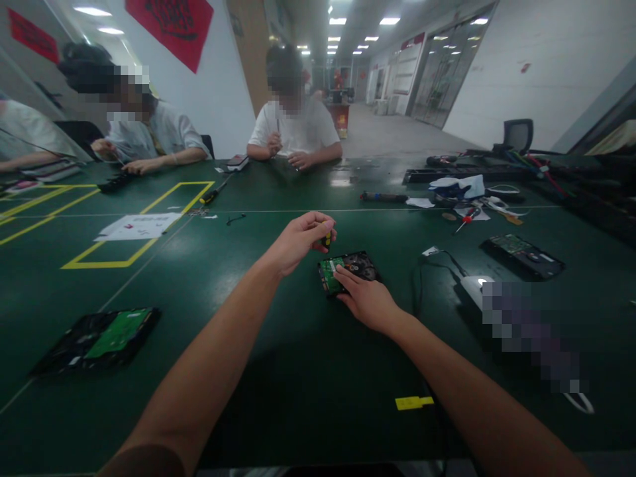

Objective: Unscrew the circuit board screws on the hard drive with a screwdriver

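Note:
A black hard drive [355, 265] with a green circuit board facing up lies on the dark green table [278, 371] in front of me. My right hand [365, 299] rests on its near edge, fingers pressed flat on the board, holding it down. My left hand [301, 240] hovers just above and left of the drive, fingers pinched round the yellow-and-black handle of a small screwdriver [326, 240] that points down at the drive.
A second hard drive [99, 338] lies at the near left. A yellow label [414, 402] lies near the front edge. A third drive [524, 255], a white device with a cable [472, 286], tools and cloth sit to the right. Two people work across the table by yellow floor-tape outlines [134, 225].

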{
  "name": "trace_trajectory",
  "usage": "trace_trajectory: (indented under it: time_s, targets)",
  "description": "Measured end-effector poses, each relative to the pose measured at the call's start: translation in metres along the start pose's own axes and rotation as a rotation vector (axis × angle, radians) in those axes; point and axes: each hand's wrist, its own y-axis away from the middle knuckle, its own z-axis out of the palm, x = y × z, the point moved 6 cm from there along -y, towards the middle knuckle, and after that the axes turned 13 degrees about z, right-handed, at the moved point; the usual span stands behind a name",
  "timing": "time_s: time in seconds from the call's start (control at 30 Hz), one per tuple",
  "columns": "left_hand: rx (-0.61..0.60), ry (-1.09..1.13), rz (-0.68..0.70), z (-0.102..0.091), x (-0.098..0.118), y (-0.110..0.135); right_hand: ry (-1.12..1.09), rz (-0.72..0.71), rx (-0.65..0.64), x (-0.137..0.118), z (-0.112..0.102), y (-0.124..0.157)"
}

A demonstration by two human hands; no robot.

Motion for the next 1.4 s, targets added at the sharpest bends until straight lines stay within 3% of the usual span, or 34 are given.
trace_trajectory:
  time_s: [0.2, 0.67, 1.07, 1.23, 1.4]
  targets:
    - [0.058, 0.090, -0.030, -0.0037, -0.0041, -0.0009, 0.030, -0.003, 0.013, -0.0007, -0.0011, 0.0004]
    - [0.032, 0.137, -0.024, -0.0020, -0.0017, -0.0023, 0.044, -0.006, 0.022, -0.0008, -0.0002, 0.0002]
    - [-0.010, -0.090, 0.017, -0.0022, -0.0010, -0.0013, 0.012, -0.004, -0.005, -0.0001, 0.0002, 0.0001]
    - [-0.023, 0.007, -0.022, -0.0003, 0.0008, 0.0001, 0.025, -0.007, 0.006, -0.0001, -0.0001, 0.0000]
    - [0.055, 0.123, -0.063, -0.0014, -0.0023, 0.0007, 0.019, -0.012, 0.002, -0.0001, 0.0005, 0.0000]
